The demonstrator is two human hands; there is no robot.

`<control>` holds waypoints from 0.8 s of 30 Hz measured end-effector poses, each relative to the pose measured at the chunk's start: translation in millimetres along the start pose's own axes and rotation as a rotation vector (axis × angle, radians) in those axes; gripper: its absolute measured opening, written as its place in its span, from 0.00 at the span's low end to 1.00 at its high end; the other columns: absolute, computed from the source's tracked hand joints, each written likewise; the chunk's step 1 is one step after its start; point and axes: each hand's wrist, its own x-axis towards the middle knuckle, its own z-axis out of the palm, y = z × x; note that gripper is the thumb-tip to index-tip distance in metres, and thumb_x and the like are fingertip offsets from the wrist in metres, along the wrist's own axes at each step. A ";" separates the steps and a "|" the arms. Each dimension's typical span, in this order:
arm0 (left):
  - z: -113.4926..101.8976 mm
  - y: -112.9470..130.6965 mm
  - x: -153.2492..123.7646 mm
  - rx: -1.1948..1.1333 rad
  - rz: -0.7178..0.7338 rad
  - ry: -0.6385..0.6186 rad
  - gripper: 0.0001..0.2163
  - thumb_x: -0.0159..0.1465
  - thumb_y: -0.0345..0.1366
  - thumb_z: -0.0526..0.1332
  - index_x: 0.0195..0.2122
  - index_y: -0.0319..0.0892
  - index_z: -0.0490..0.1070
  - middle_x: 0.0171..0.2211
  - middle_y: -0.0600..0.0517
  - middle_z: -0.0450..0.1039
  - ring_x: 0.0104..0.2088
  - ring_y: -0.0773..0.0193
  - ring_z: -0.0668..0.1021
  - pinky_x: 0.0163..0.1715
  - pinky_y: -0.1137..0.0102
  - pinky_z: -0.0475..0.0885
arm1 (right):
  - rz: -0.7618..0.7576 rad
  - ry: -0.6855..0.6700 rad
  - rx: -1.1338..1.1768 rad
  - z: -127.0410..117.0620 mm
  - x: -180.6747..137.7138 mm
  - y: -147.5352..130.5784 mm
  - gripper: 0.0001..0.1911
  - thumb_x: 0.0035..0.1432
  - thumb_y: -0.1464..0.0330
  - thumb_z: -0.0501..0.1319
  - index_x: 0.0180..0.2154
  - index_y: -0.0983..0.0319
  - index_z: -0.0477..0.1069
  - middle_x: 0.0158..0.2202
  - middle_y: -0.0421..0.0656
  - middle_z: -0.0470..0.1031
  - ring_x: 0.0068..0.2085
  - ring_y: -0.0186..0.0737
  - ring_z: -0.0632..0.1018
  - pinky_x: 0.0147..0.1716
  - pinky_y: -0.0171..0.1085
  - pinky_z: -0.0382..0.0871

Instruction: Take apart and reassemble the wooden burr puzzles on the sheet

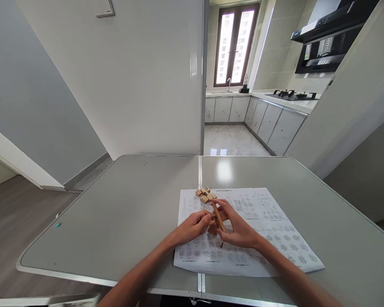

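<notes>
Over a printed instruction sheet (243, 256), both hands meet at a few wooden puzzle pieces. My left hand (193, 226) is closed, pinching a light-brown wooden piece partly hidden by its fingers. My right hand (240, 228) grips a long wooden bar (218, 216) at both ends, thumb at the near end and fingers at the far end. The bar slants across the other pieces; whether they interlock, I cannot tell. Below it shows a wooden block (212, 228). Just beyond the hands, several small notched wooden puzzle pieces (205, 195) lie in a cluster on the sheet's upper edge.
The grey folding table (131, 221) has a metal seam (200, 170) down its middle. A small teal bit (58, 224) lies near its left edge. Behind are a white wall panel (153, 85) and a kitchen with a gas stove (292, 95).
</notes>
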 end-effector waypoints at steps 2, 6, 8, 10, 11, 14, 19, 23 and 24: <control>0.5 -0.4 -0.7 -0.036 0.001 -0.013 0.22 0.71 0.58 0.52 0.36 0.41 0.64 0.23 0.59 0.56 0.23 0.70 0.58 0.24 0.72 0.55 | -0.002 0.003 0.000 0.0 -0.4 1.1 0.45 0.52 0.77 0.62 0.68 0.50 0.52 0.64 0.49 0.57 0.58 0.51 0.72 0.60 0.53 0.70; 1.7 -1.2 -1.2 -0.118 -0.011 -0.056 0.23 0.71 0.58 0.52 0.42 0.40 0.66 0.22 0.61 0.55 0.21 0.71 0.55 0.23 0.72 0.52 | -0.002 -0.004 -0.011 0.0 -0.7 0.6 0.43 0.54 0.76 0.63 0.68 0.50 0.52 0.64 0.50 0.57 0.59 0.51 0.72 0.60 0.53 0.70; 2.8 -2.1 -0.4 -0.172 -0.011 -0.073 0.22 0.71 0.58 0.52 0.42 0.40 0.65 0.22 0.61 0.57 0.21 0.71 0.56 0.23 0.72 0.53 | 0.002 -0.012 -0.026 0.0 -0.8 -0.2 0.42 0.56 0.75 0.63 0.68 0.50 0.52 0.64 0.50 0.57 0.59 0.51 0.72 0.61 0.52 0.70; 4.1 -3.1 0.8 -0.228 -0.011 -0.085 0.21 0.71 0.57 0.53 0.41 0.41 0.64 0.22 0.60 0.59 0.21 0.71 0.59 0.23 0.73 0.54 | 0.008 -0.018 -0.045 0.0 -0.8 -0.5 0.41 0.58 0.73 0.62 0.69 0.50 0.51 0.64 0.50 0.57 0.60 0.51 0.71 0.61 0.52 0.70; 4.7 -3.5 1.5 -0.249 -0.012 -0.089 0.21 0.72 0.57 0.53 0.40 0.41 0.63 0.22 0.60 0.61 0.21 0.71 0.60 0.23 0.73 0.55 | 0.009 -0.020 -0.055 0.1 -0.7 -0.4 0.40 0.59 0.73 0.62 0.69 0.50 0.51 0.64 0.50 0.57 0.60 0.51 0.71 0.61 0.52 0.70; 6.7 -4.0 3.6 -0.262 -0.021 -0.083 0.20 0.71 0.56 0.53 0.38 0.42 0.62 0.22 0.59 0.65 0.20 0.71 0.63 0.23 0.73 0.58 | 0.014 -0.016 -0.077 1.1 -0.5 1.3 0.38 0.61 0.70 0.63 0.68 0.49 0.52 0.64 0.50 0.58 0.60 0.51 0.71 0.60 0.51 0.71; 11.8 -4.5 6.3 -0.249 -0.046 -0.015 0.21 0.70 0.57 0.55 0.37 0.42 0.63 0.21 0.58 0.68 0.18 0.71 0.67 0.22 0.73 0.62 | 0.016 0.008 -0.099 3.7 0.0 6.5 0.38 0.61 0.68 0.65 0.68 0.49 0.52 0.65 0.50 0.58 0.59 0.51 0.72 0.59 0.52 0.72; 16.2 -5.6 7.7 -0.269 -0.073 0.040 0.21 0.68 0.58 0.57 0.38 0.43 0.63 0.20 0.60 0.67 0.17 0.72 0.66 0.21 0.74 0.60 | 0.030 0.000 -0.097 4.6 -0.3 8.3 0.39 0.61 0.67 0.65 0.68 0.48 0.52 0.66 0.49 0.57 0.59 0.51 0.72 0.58 0.51 0.73; 16.8 -5.7 8.0 -0.273 -0.083 0.049 0.21 0.68 0.58 0.58 0.38 0.43 0.63 0.20 0.60 0.67 0.17 0.72 0.66 0.21 0.74 0.60 | 0.032 -0.002 -0.100 4.7 -0.4 8.6 0.39 0.61 0.67 0.65 0.68 0.48 0.51 0.66 0.49 0.56 0.59 0.51 0.73 0.58 0.51 0.73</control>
